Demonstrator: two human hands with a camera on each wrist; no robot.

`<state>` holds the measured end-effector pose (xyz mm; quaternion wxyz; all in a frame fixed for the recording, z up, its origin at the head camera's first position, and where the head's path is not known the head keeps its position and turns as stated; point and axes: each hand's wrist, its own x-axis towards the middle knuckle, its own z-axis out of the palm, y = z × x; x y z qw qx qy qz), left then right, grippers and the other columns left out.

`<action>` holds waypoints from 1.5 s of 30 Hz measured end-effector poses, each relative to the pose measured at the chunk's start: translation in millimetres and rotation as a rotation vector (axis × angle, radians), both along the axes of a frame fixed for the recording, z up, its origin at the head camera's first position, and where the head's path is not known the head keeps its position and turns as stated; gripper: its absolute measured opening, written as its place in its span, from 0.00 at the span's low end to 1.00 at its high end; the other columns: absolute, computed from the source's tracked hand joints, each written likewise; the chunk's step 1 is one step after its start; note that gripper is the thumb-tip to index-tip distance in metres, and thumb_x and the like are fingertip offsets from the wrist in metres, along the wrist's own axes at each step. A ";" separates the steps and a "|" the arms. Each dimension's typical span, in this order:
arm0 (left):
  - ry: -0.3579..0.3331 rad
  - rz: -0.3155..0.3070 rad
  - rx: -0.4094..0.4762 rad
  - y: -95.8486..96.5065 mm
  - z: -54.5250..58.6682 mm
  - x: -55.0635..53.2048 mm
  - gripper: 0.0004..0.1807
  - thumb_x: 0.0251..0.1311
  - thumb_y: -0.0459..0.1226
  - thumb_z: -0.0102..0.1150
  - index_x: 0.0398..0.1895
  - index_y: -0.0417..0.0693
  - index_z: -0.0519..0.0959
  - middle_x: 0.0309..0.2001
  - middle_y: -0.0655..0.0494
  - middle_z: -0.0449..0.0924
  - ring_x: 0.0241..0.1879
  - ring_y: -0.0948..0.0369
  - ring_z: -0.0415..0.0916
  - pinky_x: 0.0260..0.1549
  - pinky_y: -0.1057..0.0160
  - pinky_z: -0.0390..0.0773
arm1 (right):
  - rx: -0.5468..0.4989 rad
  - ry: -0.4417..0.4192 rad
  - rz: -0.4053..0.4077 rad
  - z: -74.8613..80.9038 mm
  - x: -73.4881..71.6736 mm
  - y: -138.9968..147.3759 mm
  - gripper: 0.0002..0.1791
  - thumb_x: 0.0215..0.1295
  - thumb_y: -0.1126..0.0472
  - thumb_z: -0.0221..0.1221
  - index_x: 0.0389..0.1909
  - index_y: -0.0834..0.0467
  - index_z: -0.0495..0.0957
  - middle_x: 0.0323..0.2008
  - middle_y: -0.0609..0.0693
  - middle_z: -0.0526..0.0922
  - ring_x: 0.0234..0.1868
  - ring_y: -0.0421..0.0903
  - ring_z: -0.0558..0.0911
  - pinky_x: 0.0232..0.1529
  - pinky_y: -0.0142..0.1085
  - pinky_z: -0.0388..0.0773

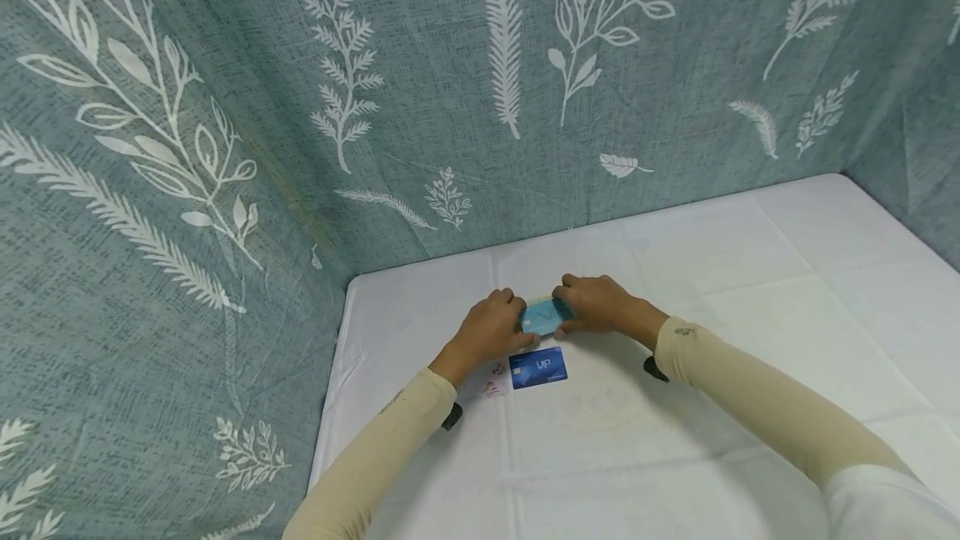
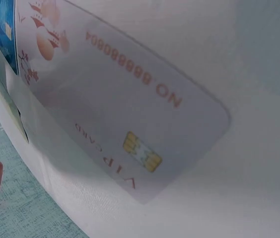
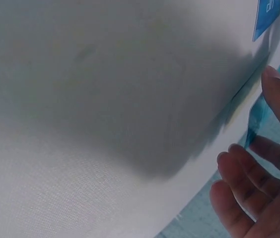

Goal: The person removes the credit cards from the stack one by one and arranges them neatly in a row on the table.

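Note:
My left hand (image 1: pixel 491 327) and right hand (image 1: pixel 600 305) hold a light-blue chip card (image 1: pixel 542 319) between them, one at each short end. The right wrist view shows the thumb and index finger pinching the held card (image 3: pixel 256 116), which is raised a little off the table; the other fingers are loosely bent. Beneath it lies another thin card (image 3: pixel 239 106) with a pale yellowish edge, mostly hidden. Just nearer to me is a dark-blue VIP card (image 1: pixel 538 369). A white VIP card (image 2: pixel 110 99) with red lettering and a gold chip lies under my left wrist.
A white cloth covers the table (image 1: pixel 712 273). Green-grey curtains (image 1: pixel 420 107) with white leaf patterns hang along the back and sides, right at the table's edges. Dark wrist-camera pieces (image 1: pixel 452 417) show beneath both forearms.

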<state>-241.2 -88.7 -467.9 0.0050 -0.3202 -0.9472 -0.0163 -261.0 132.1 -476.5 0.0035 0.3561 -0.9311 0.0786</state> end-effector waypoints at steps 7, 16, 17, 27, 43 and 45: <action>0.016 -0.013 0.004 1.1 -0.8 1.3 0.30 0.54 0.59 0.61 0.47 0.43 0.79 0.39 0.54 0.75 0.33 0.64 0.68 0.33 0.65 0.74 | -0.010 -0.002 -0.008 -1.6 2.0 1.3 0.33 0.51 0.39 0.66 0.51 0.58 0.77 0.37 0.50 0.76 0.28 0.40 0.74 0.25 0.34 0.74; 0.015 -0.021 0.014 4.4 0.7 4.6 0.31 0.54 0.59 0.60 0.48 0.42 0.79 0.39 0.54 0.75 0.34 0.64 0.68 0.33 0.65 0.75 | -0.023 -0.004 -0.015 1.2 7.5 4.7 0.32 0.50 0.39 0.67 0.49 0.58 0.77 0.34 0.49 0.75 0.26 0.40 0.73 0.22 0.33 0.71; 0.014 -0.023 0.016 4.5 0.3 4.9 0.31 0.54 0.59 0.60 0.48 0.43 0.79 0.40 0.54 0.75 0.34 0.64 0.68 0.33 0.66 0.75 | -0.027 -0.002 -0.014 1.7 8.4 5.2 0.32 0.50 0.40 0.67 0.49 0.58 0.77 0.34 0.49 0.75 0.25 0.40 0.73 0.22 0.33 0.71; 0.016 -0.024 0.007 6.7 0.5 8.4 0.32 0.54 0.60 0.60 0.50 0.43 0.78 0.41 0.53 0.75 0.35 0.63 0.69 0.34 0.66 0.75 | -0.040 0.024 -0.012 2.3 14.4 8.7 0.32 0.50 0.39 0.67 0.49 0.58 0.77 0.35 0.50 0.75 0.25 0.39 0.72 0.21 0.31 0.70; 0.049 -0.040 0.039 11.3 0.3 16.1 0.31 0.54 0.57 0.61 0.50 0.42 0.78 0.40 0.53 0.74 0.35 0.63 0.69 0.35 0.65 0.75 | -0.076 0.008 -0.032 2.0 20.3 14.5 0.31 0.48 0.42 0.69 0.48 0.57 0.78 0.35 0.49 0.76 0.26 0.38 0.72 0.22 0.31 0.70; 0.052 -0.045 0.044 11.6 0.1 17.0 0.31 0.54 0.57 0.62 0.49 0.41 0.78 0.40 0.53 0.74 0.35 0.63 0.69 0.34 0.65 0.75 | -0.078 0.014 -0.030 2.1 21.6 15.0 0.31 0.48 0.42 0.69 0.48 0.57 0.78 0.35 0.49 0.76 0.26 0.38 0.72 0.22 0.31 0.70</action>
